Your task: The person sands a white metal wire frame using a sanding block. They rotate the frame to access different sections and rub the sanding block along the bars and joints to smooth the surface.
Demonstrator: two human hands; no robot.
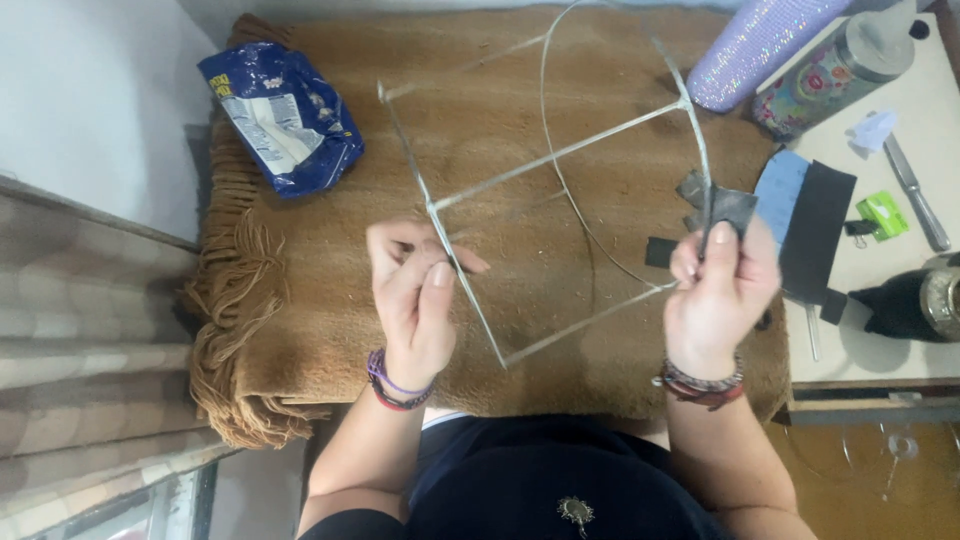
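Note:
A bare metal wire frame with curved rings and straight struts is held above a brown fringed cloth. My left hand pinches a straight strut on the frame's left side. My right hand grips the curved wire on the right side together with a strip of dark grey tape or fabric that wraps onto the wire there.
A blue snack bag lies at the cloth's far left. At the right are a glittery purple cylinder, a floral tumbler, black and blue sheets, a metal blade, a green binder clip and a dark bottle.

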